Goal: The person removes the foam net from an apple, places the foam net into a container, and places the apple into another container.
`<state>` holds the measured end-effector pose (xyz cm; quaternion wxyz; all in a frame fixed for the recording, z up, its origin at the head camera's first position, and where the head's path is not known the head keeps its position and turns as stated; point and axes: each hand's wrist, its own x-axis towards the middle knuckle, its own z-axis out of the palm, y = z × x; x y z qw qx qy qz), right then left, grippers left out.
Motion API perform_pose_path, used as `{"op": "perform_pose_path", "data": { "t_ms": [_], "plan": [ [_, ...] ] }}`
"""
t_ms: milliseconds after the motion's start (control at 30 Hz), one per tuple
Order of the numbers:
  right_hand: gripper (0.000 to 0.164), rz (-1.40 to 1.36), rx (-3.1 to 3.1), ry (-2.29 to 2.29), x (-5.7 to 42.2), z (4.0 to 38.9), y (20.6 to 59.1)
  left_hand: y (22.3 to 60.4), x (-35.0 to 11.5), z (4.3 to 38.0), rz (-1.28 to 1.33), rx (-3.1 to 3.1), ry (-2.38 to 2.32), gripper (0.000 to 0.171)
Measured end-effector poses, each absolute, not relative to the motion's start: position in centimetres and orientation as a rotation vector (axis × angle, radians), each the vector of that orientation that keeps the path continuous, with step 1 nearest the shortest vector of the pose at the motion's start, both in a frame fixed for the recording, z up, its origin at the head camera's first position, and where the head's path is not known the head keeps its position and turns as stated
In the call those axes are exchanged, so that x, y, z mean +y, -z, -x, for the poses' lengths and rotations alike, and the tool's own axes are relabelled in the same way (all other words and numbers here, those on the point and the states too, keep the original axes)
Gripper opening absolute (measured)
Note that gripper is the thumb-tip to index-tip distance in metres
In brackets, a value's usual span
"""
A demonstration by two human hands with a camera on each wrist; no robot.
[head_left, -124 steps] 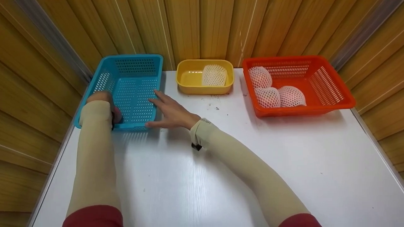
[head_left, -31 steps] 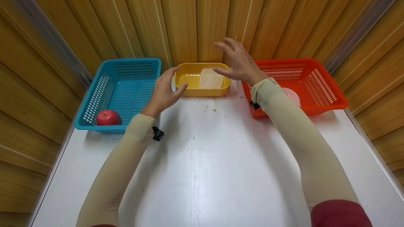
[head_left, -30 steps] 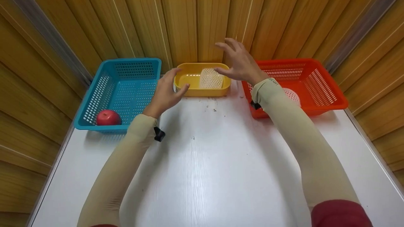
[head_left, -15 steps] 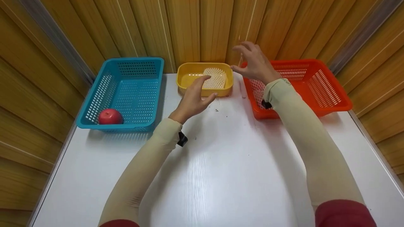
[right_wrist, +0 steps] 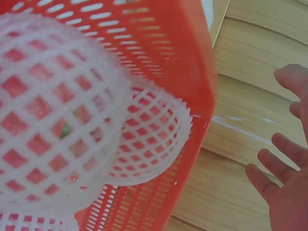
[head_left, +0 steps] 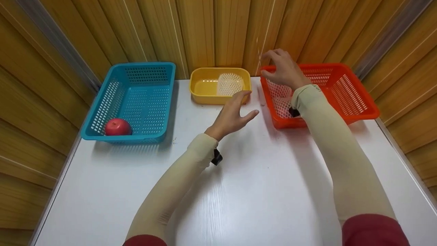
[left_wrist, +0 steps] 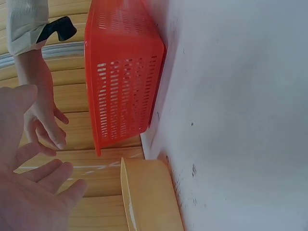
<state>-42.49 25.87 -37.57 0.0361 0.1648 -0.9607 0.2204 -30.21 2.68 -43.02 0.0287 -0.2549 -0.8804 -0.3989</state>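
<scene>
Plainly, we are hovering our left hand (head_left: pixel 228 117) near a rounded yellow plastic tub (head_left: pixel 206 98), right hand (head_left: pixel 285 71) near a rectangular red plastic basket (head_left: pixel 344 94). Both are gaping.

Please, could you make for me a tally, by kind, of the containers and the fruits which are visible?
Blue basket: 1
Yellow container: 1
Red basket: 1
Bare red fruit: 1
Net-wrapped fruits: 3
Total: 7

White diamond-mesh netting (right_wrist: pixel 53 120), red basket (right_wrist: pixel 195 79)

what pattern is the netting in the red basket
White diamond netting, clearest in the right wrist view.
</scene>
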Motion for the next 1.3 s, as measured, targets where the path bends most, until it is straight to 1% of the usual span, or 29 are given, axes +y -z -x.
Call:
{"op": "perform_pose_path", "data": {
  "t_ms": [133, 467, 733, 900, 1167, 1300],
  "plan": [
    [0.055, -0.500, -2.984, -0.664, 26.4, 42.5, 37.6, 43.4, 4.2, 29.9, 0.812, -2.719, 1.212, 0.070],
    [0.056, -0.488, -3.064, -0.659, 27.3, 42.7, 37.5, 44.2, 7.7, 29.6, 0.840, -2.749, 1.217, 0.073],
    [0.054, -0.510, -3.113, -0.672, 27.8, 42.9, 37.9, 45.1, 10.0, 29.2, 0.773, -2.840, 1.246, 0.077],
    [0.052, -0.530, -3.153, -0.689, 27.8, 43.0, 38.1, 45.7, 11.0, 29.0, 0.734, -2.855, 1.179, 0.079],
    [0.056, -0.529, -3.214, -0.681, 28.0, 43.1, 38.1, 46.4, 11.9, 28.7, 0.680, -2.841, 1.039, 0.071],
    [0.064, -0.505, -3.289, -0.616, 28.2, 43.2, 38.1, 46.6, 12.1, 28.7, 0.686, -2.831, 0.985, 0.070]
  ]
}}
